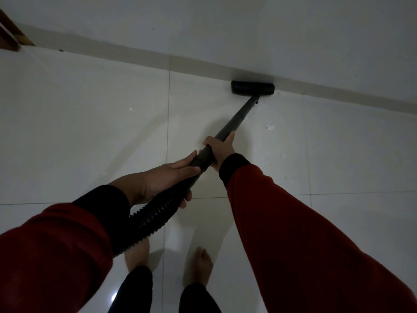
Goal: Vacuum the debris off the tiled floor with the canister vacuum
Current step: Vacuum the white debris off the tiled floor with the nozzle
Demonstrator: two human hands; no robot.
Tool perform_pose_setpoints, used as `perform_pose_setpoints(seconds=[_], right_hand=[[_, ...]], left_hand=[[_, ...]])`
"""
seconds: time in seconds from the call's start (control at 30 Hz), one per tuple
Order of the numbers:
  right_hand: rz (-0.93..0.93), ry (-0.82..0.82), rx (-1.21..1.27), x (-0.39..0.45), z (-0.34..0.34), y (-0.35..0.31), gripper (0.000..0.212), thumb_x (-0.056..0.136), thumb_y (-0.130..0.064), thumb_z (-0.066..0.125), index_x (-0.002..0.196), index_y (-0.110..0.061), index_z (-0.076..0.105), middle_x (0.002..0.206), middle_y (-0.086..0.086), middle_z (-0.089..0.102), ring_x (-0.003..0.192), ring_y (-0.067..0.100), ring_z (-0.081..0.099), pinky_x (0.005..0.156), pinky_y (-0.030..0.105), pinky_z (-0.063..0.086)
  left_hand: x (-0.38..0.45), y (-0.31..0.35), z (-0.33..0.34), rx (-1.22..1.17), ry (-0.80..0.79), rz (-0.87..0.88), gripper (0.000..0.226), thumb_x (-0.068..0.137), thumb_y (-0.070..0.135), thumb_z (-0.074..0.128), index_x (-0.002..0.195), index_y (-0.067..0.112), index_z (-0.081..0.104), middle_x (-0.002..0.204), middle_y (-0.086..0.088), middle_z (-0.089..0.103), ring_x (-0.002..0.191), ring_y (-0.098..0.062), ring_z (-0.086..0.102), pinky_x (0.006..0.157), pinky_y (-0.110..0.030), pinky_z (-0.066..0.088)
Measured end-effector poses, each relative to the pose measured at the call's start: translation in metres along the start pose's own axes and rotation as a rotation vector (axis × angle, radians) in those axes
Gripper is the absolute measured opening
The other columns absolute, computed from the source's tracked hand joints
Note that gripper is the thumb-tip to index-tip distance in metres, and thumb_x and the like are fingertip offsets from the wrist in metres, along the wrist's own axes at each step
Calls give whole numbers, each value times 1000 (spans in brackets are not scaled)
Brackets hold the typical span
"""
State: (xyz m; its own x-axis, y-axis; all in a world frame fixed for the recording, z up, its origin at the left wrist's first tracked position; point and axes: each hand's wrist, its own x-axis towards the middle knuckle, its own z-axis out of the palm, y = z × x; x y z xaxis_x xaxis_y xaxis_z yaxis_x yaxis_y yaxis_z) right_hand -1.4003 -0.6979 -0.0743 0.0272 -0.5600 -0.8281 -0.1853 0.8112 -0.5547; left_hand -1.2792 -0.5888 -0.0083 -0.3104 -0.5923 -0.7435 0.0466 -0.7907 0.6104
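Observation:
A dark vacuum wand (240,117) runs from my hands up to a black floor head (252,87), which rests on the white tiled floor (90,123) against the skirting. My right hand (220,150) grips the wand's lower end. My left hand (167,179) holds the black handle where the ribbed hose (155,218) joins it. The hose drops behind my left sleeve. Small white scraps of debris lie on the tiles: one (269,126) right of the wand, others (288,179) further right, one (130,108) to the left. The canister is out of view.
A pale skirting strip (338,96) and white wall (248,30) bound the floor ahead. A brown wooden piece (11,35) stands at the top left corner. My bare feet (200,265) stand on the tiles below the hands.

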Motion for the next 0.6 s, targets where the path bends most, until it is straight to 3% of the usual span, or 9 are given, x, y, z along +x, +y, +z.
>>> perform_pose_setpoints(seconds=[0.13,0.33,0.6], right_hand=[[12,-12,-80,3,-28,3,102,86,0,54,148,-40,-16,85,8,51,87,30,59,94,53,51],[6,-53,-121,-5,-68,16,102,84,-1,53,148,-40,-16,89,9,49,81,26,57,92,53,52],[1,-96,-140,-23,-110,49,103,83,-2,54,147,-41,-17,96,12,51,88,31,58,90,55,52]], left_hand=[[9,1,33,-34,19,-49,60,97,38,41,147,47,10,65,-9,62,45,-14,61,42,-18,47],[15,-14,83,-109,42,-41,60,98,37,41,146,50,9,53,-3,62,44,-15,59,41,-18,47],[8,-41,139,-114,68,-34,60,98,37,41,147,48,9,57,-5,62,45,-15,59,43,-18,47]])
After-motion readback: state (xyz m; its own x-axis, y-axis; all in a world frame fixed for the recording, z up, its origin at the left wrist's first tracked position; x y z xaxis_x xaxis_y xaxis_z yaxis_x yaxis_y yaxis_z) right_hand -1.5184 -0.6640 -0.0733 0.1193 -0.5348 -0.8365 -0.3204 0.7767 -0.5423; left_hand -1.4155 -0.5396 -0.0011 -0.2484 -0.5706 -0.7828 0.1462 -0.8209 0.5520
